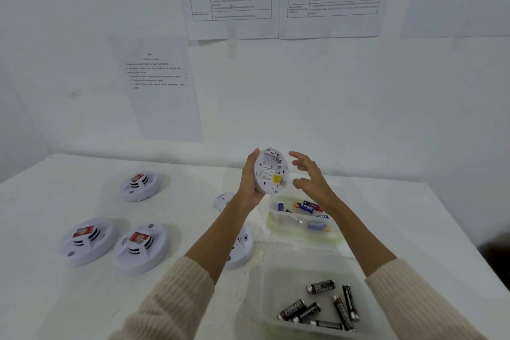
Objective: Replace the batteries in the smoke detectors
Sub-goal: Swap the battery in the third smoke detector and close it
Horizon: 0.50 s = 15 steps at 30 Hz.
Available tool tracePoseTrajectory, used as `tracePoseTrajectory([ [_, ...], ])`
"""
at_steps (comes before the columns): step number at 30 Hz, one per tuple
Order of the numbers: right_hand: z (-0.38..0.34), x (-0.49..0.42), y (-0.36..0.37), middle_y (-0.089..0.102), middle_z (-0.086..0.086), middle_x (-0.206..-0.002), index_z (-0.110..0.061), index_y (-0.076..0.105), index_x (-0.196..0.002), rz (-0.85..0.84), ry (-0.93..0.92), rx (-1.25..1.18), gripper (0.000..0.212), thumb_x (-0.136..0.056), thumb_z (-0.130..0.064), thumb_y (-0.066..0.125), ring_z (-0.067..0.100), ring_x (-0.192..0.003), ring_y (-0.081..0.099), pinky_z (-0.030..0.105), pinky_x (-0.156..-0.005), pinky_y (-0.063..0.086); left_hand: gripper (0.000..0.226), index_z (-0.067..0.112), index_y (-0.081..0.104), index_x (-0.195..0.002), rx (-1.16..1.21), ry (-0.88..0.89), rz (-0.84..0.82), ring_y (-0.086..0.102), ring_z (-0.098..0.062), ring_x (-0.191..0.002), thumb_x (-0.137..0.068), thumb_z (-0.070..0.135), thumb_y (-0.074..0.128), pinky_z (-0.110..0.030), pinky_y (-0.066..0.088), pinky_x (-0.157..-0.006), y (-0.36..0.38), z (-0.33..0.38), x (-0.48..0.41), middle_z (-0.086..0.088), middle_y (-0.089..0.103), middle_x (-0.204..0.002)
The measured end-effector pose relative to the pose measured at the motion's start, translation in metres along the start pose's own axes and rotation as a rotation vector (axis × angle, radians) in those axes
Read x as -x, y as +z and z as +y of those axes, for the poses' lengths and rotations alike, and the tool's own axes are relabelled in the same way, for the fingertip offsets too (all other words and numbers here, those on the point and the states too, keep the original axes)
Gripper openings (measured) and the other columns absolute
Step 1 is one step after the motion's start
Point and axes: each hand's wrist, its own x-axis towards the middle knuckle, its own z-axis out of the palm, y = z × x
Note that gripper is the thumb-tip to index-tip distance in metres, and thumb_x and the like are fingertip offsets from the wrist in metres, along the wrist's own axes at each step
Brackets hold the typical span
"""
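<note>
1. Closest in: a clear tub [269, 298] at the bottom right with black batteries [320, 286] lying loose inside.
2. Left of that on the white table [82, 298] sit the front-left detector [87, 241] and the second detector [140, 248], side by side, each with a red label on top. A half-hidden detector [242, 246] lies under the left forearm.
3. Further back is a second tub [271, 218] with mixed batteries [305, 206], blue and yellow ones.
4. Above that tub, the left hand [249, 182] grips the held detector [271, 171] by its rim, up off the table, back side and open battery bay facing the camera. The right hand [309, 176] hovers just beside it, fingers spread and loosely bent, holding nothing.
5. Furthest out: a far detector [139, 185] back left, then printed sheets [162, 85] on the wall.
</note>
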Motion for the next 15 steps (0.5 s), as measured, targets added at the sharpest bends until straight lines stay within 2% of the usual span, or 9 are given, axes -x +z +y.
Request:
tracePoseTrajectory([
  [5,-0.007,0.015,-0.005,0.054,0.003,-0.111,-0.018,0.054,-0.12,0.128,-0.036,-0.006,0.047,-0.081,0.008,0.052,0.019,-0.108,0.05,0.028,-0.091,0.043,0.052,0.024,0.077,-0.082,0.055,-0.005,0.008,0.06,-0.026,-0.093,-0.095,0.048,0.032,-0.04,0.045,-0.086,-0.006,0.004,0.014,-0.006,0.071,-0.09],
  [9,-0.016,0.033,-0.013,0.057,0.002,-0.104,-0.017,0.057,-0.116,0.065,-0.047,0.019,0.041,-0.082,0.006,0.052,0.014,-0.098,0.052,0.01,-0.075,0.039,0.048,0.017,0.067,-0.098,0.084,-0.004,0.018,0.061,-0.027,-0.092,-0.095,0.049,0.031,-0.04,0.046,-0.084,-0.005,0.012,0.031,-0.008,0.071,-0.091],
  [15,-0.026,0.06,-0.015,0.056,0.001,-0.103,-0.018,0.056,-0.118,0.012,-0.015,0.044,0.041,-0.083,0.003,0.052,0.013,-0.096,0.052,0.009,-0.069,0.041,0.048,0.016,0.062,-0.104,0.068,-0.039,0.065,0.059,-0.028,-0.096,-0.095,0.051,0.031,-0.04,0.046,-0.084,0.004,0.003,0.063,-0.01,0.066,-0.101],
])
